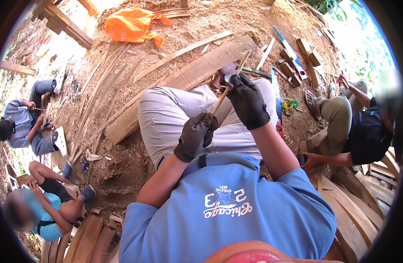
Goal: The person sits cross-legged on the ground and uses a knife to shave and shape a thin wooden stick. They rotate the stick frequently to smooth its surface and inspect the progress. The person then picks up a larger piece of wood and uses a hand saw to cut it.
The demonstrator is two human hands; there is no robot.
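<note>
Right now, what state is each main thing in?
Thin stick: slanted, held
Left gloved hand: closed on the stick
Right gloved hand: closed around a shiny piece
Orange cloth: crumpled, on the ground
Wide plank: lying down
Co-worker's sandal: worn

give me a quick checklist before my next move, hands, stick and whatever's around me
1. Left hand in dark fabric glove closed on the lower part of the thin, pale wooden stick: ok.
2. Right hand in dark fabric glove closed at the small, shiny pale piece by the stick: ok.
3. Sharp edge on that shiny piece facing away from you: cannot tell, too small and partly covered.
4. Stick clear of your lap: not ok, in this view it crosses over your pale grey trousers.
5. Crumpled bright orange bag away from your hands: ok, it lies on the ground ahead.
</note>
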